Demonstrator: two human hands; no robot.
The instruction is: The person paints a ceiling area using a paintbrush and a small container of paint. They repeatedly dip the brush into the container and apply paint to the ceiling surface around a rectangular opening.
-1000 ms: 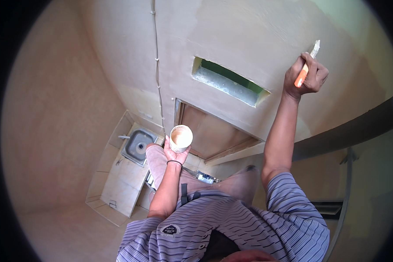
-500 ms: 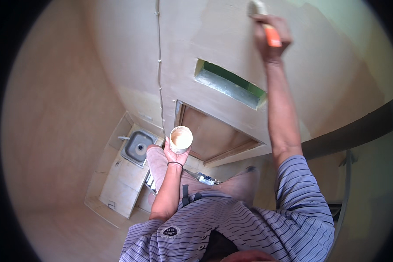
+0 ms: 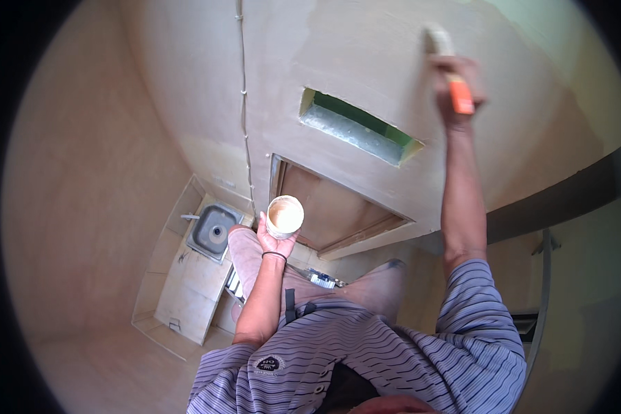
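My right hand point(image 3: 460, 90) grips a paintbrush point(image 3: 464, 96) by its orange-ended handle, raised at the upper right. The pale bristles lie against or very close to the wall point(image 3: 372, 48); they are blurred, so I cannot tell contact for sure. Low in the middle, my left hand point(image 3: 277, 241) is wrapped round a small white tub point(image 3: 285, 217) from beneath and behind. The tub stands upright, with pale cream paint or coating inside. Patches of darker, damp-looking and lighter tone spread over the wall about the brush.
A slot-like opening point(image 3: 355, 131) with a green inside cuts the wall above a brown door point(image 3: 331, 200). A cable point(image 3: 244, 103) runs up the wall. At lower left, a steel sink point(image 3: 215, 231) is set in a tiled counter point(image 3: 194, 293). A dark curved band point(image 3: 566, 196) crosses at right.
My right hand and the brush have moved down and to the right along the wall. My left hand keeps the tub nearly in place.
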